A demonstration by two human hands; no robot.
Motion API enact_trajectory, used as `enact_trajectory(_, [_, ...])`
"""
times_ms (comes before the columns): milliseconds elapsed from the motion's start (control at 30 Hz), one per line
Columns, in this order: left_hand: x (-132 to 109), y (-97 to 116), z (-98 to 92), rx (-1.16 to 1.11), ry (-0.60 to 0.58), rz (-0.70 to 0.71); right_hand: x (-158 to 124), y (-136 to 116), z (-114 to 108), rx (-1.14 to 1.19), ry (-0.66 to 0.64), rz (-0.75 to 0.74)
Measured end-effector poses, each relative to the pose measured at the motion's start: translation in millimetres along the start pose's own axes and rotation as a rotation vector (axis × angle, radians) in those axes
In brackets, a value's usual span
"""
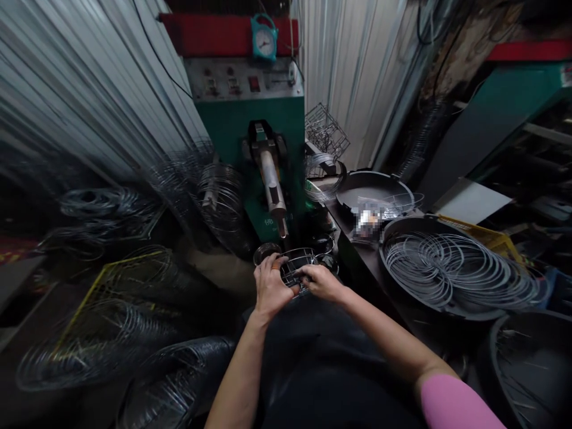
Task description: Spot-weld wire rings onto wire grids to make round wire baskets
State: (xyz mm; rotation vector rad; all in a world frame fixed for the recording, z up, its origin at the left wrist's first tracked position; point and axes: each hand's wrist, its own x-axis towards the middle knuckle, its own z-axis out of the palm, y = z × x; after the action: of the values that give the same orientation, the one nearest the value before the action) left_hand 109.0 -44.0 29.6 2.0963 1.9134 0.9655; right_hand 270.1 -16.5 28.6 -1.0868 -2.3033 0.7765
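Note:
A small round wire basket [300,260] sits low in front of the welding machine [223,137], just under its electrode arm [272,185]. My left hand [271,281] is closed round the basket's left side, fingers over its rim and thumb near the front. My right hand [322,281] pinches the basket's front right side, its fingers curled against the wires. Whether a separate loose wire lies between those fingers cannot be made out. The lower part of the basket is partly covered by both hands.
On the right, a black pan [388,292] holds many wire rings [438,268]; another pan [353,179] stands behind it. Coiled rings [221,196] hang left of the machine. Wire pieces and a yellow-edged crate [92,292] lie at left. A blue clock [264,40] hangs above.

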Motion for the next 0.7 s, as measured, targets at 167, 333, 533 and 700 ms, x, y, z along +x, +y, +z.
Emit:
enact_trajectory(167, [6,-12,-0.6,-0.084,0.000,-0.022,5,8,-11,-0.053,-0.100,-0.124])
enact_trajectory(333, [14,-19,0.7,-0.112,-0.013,-0.031,15,11,-11,-0.077,-0.114,-0.161])
enact_trajectory(533, [26,-27,-0.7,-0.165,-0.017,-0.021,22,20,-3,-0.133,-0.086,-0.199])
enact_trajectory(700, [36,-38,-0.4,-0.194,-0.010,0.033,32,24,0,-0.171,-0.065,-0.249])
